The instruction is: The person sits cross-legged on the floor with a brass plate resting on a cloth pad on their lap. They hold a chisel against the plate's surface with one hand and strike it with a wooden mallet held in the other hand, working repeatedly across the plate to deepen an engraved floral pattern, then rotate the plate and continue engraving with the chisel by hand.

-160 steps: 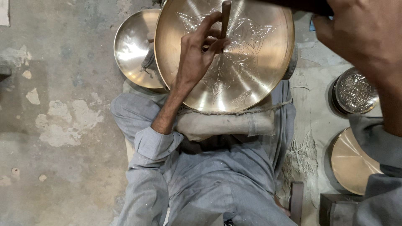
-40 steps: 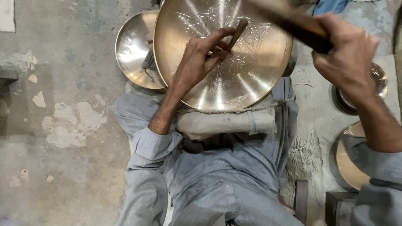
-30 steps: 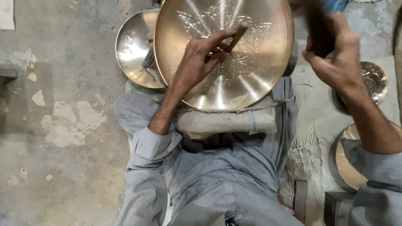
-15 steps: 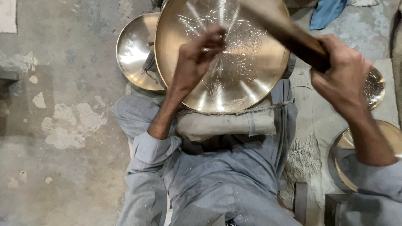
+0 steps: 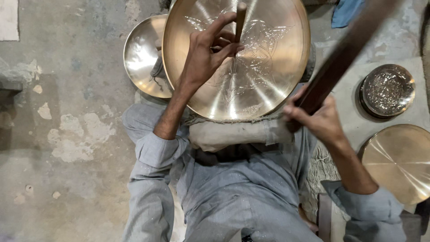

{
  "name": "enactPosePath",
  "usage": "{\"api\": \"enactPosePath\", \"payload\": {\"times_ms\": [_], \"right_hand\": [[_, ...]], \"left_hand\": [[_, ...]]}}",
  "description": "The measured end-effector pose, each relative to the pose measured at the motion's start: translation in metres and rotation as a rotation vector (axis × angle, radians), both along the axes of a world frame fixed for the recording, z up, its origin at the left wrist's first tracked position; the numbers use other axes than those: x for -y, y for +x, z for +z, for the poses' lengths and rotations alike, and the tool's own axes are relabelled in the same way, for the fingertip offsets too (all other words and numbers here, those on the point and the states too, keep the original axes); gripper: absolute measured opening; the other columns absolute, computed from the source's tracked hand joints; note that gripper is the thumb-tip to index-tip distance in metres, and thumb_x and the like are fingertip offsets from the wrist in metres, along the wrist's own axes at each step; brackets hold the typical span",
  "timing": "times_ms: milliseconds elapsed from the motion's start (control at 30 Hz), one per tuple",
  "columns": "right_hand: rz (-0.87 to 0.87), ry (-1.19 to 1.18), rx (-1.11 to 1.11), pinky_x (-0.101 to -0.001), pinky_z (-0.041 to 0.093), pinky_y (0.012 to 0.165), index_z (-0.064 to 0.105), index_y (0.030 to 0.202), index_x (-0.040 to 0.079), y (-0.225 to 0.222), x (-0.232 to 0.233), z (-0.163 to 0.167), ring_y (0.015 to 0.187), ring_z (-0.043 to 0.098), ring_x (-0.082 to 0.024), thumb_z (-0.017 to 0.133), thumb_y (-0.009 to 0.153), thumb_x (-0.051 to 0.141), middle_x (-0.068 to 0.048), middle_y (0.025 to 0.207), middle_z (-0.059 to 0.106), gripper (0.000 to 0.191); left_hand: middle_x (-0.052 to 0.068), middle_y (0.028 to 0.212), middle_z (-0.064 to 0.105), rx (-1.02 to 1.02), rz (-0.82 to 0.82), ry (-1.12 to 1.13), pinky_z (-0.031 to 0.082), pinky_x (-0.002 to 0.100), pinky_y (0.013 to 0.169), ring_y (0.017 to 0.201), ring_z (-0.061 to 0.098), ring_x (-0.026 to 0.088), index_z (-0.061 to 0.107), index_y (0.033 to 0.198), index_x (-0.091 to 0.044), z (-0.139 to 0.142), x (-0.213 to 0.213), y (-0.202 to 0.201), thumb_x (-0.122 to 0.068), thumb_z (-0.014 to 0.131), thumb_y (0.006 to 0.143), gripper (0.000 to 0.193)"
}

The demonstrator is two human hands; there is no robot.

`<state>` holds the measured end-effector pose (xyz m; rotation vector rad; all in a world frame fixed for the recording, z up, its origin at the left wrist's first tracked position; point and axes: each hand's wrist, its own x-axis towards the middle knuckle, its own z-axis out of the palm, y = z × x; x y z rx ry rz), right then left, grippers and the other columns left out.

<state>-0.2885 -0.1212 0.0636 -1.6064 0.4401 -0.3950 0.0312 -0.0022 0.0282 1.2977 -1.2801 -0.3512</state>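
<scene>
The left hand (image 5: 207, 56) pinches a thin punch (image 5: 240, 19) upright against the large brass plate (image 5: 251, 67) — its engraved face tilts up on a padded roll (image 5: 233, 133) across the lap. The right hand (image 5: 316, 118) is clenched around a dark wooden mallet (image 5: 345, 56), raised to the right. Behind the plate's left edge sits a second brass plate (image 5: 141, 56); on the right, a small bowl (image 5: 387, 89) and another brass plate (image 5: 401, 161) — both well apart.
</scene>
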Motion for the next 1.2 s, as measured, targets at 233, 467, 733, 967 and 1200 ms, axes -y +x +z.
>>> {"api": "enactPosePath", "payload": {"times_ms": [233,467,733,967,1200], "right_hand": [[-0.142,-0.674,0.008,-0.0333,0.063,0.072,0.050,0.148,-0.003,0.005,0.033,0.038,0.082,0.069,-0.023,0.071,0.107,0.012,-0.013,0.098,0.065,0.048],[-0.087,-1.164,-0.096,-0.0403,0.065,0.086,0.047,0.152,0.001,0.018,0.064,0.066,0.089,0.075,-0.029,0.077,0.105,0.007,-0.018,0.111,0.071,0.056],[-0.029,-1.633,-0.498,-0.0456,0.056,0.059,0.057,0.151,0.012,0.037,0.060,0.104,0.074,0.071,-0.030,0.085,0.077,0.005,-0.016,0.099,0.073,0.080],[-0.060,-1.407,-0.311,-0.0451,0.059,0.087,0.049,0.155,0.012,0.047,0.059,0.097,0.099,0.071,-0.030,0.077,0.087,-0.001,-0.017,0.121,0.071,0.075],[-0.071,-1.325,-0.320,-0.0432,0.061,0.075,0.050,0.153,0.012,0.047,0.059,0.090,0.086,0.073,-0.028,0.072,0.084,-0.002,-0.015,0.108,0.073,0.074]], "left_hand": [[0.015,0.105,0.080,0.112,-0.028,0.055,0.076,0.037,0.076,0.090,0.085,0.025,0.051,0.150,-0.016,-0.002,0.005,0.005,-0.002,0.074,0.105,0.051],[0.014,0.106,0.080,0.204,-0.011,0.024,0.075,0.038,0.080,0.093,0.084,0.025,0.050,0.151,-0.018,-0.005,0.009,0.006,-0.001,0.072,0.105,0.054],[0.012,0.104,0.081,0.237,0.005,0.047,0.075,0.036,0.077,0.090,0.084,0.023,0.051,0.148,-0.020,-0.006,0.009,0.002,-0.003,0.072,0.105,0.051],[0.014,0.106,0.081,0.270,0.031,0.080,0.075,0.037,0.075,0.088,0.084,0.025,0.053,0.146,-0.016,-0.001,0.011,0.003,-0.003,0.074,0.104,0.049],[0.015,0.109,0.080,0.273,0.008,0.100,0.074,0.038,0.079,0.094,0.083,0.026,0.054,0.145,-0.014,0.002,0.013,0.003,0.000,0.073,0.100,0.051]]}}
